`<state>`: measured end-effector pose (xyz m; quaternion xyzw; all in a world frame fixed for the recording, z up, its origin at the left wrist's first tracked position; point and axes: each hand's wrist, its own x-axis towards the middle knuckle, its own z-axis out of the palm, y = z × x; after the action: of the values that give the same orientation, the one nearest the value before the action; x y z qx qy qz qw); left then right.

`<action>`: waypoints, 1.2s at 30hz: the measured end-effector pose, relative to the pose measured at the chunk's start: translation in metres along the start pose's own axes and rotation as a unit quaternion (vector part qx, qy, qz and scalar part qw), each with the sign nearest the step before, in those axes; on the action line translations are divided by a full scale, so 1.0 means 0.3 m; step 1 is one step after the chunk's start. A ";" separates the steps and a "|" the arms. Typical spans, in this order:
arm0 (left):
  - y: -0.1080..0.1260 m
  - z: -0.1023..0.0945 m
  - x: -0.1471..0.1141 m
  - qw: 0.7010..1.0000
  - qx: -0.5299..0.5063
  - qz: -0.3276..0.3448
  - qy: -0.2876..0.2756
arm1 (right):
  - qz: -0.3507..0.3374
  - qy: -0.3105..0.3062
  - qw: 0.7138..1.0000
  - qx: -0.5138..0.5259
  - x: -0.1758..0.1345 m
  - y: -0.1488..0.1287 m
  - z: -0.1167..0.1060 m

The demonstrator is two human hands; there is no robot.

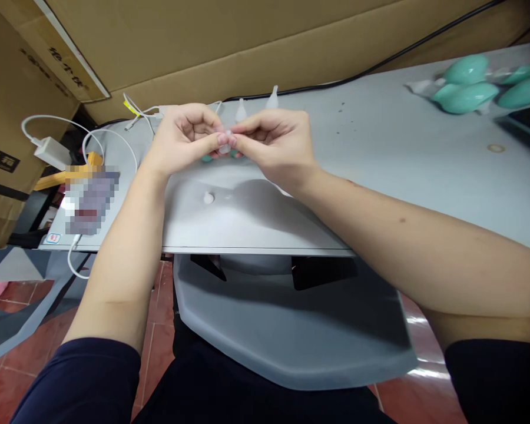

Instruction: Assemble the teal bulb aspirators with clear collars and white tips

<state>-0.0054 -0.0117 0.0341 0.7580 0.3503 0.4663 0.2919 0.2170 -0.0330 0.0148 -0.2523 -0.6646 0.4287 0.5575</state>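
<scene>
My left hand point(188, 136) and my right hand point(279, 138) meet above the table, thumbs and fingertips pinching a small translucent white piece point(225, 148) between them. Fingers cover much of it, so its exact kind is unclear. Just behind the hands stand two translucent white pointed nozzles point(241, 109), their lower parts hidden. Bits of teal point(206, 158) show beneath my fingers. Nearer the front edge lies a small white round piece with a short tip point(209, 197).
Teal rubber bulbs point(466, 97) lie at the far right, near a tan ring point(496, 148) and a dark object. On the left are a blurred-out phone point(95, 203), white cables, a charger point(53, 153) and an orange stand point(66, 175). Cardboard point(229, 41) borders the back.
</scene>
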 end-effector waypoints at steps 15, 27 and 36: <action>-0.007 0.001 -0.002 1.000 0.015 -0.007 0.001 | 0.012 -0.054 0.997 0.051 0.031 0.039 -0.012; 0.006 0.001 0.000 1.000 0.007 0.004 -0.015 | 0.015 -0.094 0.993 0.073 0.071 0.073 -0.037; 0.051 0.014 -0.015 0.999 -0.003 -0.002 -0.042 | -0.028 -0.108 0.990 -0.087 0.043 0.033 -0.053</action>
<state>0.0010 -0.0248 0.0421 0.7757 0.3379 0.4341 0.3094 0.2275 -0.0130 0.0133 -0.2334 -0.7624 0.3779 0.4707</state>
